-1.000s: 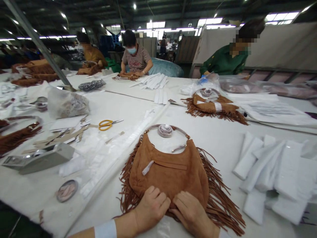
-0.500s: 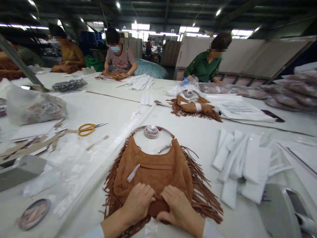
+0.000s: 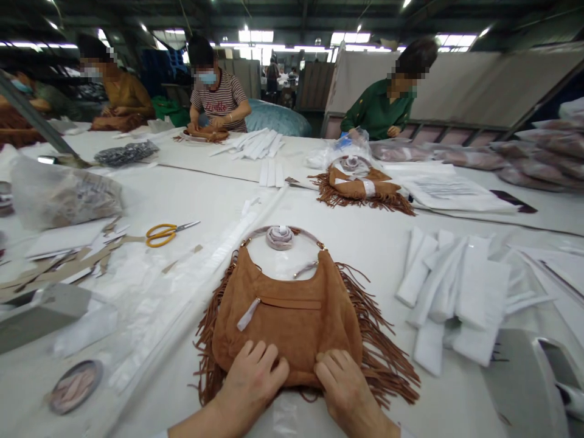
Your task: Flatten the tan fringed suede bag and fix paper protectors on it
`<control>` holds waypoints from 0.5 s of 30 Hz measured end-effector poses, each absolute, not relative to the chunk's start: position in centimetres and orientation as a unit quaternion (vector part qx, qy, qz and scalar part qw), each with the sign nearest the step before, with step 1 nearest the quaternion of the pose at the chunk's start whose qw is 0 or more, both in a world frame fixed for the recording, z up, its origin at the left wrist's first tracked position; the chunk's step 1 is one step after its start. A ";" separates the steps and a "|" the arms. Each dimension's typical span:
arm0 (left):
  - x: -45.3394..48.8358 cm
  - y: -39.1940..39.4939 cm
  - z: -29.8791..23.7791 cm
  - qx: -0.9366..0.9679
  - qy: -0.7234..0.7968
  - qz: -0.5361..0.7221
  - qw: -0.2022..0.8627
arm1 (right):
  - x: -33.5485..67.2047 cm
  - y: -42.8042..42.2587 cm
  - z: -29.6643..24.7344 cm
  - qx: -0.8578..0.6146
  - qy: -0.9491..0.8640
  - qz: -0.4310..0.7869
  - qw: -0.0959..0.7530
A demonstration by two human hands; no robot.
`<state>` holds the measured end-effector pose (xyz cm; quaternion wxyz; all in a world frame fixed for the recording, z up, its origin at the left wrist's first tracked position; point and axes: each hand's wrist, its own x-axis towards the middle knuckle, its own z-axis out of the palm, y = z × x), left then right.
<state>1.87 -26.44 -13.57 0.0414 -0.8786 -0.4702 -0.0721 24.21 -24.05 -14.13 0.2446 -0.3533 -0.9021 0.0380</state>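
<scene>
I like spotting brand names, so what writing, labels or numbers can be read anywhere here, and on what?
Striped shirt of a person across the table: red lettering on the chest, too blurred to read.
Printed sheets at the right: lines of print, too small to read.
Nearest brown fringed bag: no label shows; the white zipper wrap looks blank.
Nothing else bears legible text.

The left hand [image 3: 249, 380] and right hand [image 3: 349, 389] cover the bottom edge of the bag [image 3: 292, 316]; their grip is unclear. The grey machine [image 3: 529, 377] is cut off at right.
</scene>
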 end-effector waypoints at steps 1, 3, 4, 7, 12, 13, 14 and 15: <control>2.0 -26.5 -13.8 -0.876 -0.473 -0.077 0.048 | 24.2 -24.0 -14.2 -0.345 -0.905 0.033 0.246; 2.4 -26.7 -14.2 -0.873 -0.480 -0.080 0.046 | 24.3 -24.0 -14.4 -0.327 -0.912 0.030 0.244; 2.5 -26.7 -14.4 -0.872 -0.481 -0.080 0.040 | 24.3 -24.0 -14.5 -0.317 -0.917 0.031 0.242; 2.6 -27.0 -15.1 -0.875 -0.476 -0.089 0.027 | 24.5 -24.1 -14.7 -0.287 -0.930 0.028 0.228; 2.5 -27.2 -15.3 -0.884 -0.460 -0.077 0.026 | 24.8 -24.4 -14.6 -0.275 -0.943 0.060 0.179; 2.4 -27.1 -15.1 -0.887 -0.457 -0.061 0.016 | 24.9 -24.4 -14.6 -0.279 -0.942 0.072 0.171; 2.4 -26.9 -14.7 -0.890 -0.453 -0.044 -0.002 | 24.9 -24.5 -14.6 -0.285 -0.940 0.086 0.164; 2.3 -26.6 -14.3 -0.892 -0.451 -0.028 -0.026 | 24.9 -24.5 -14.7 -0.291 -0.938 0.100 0.157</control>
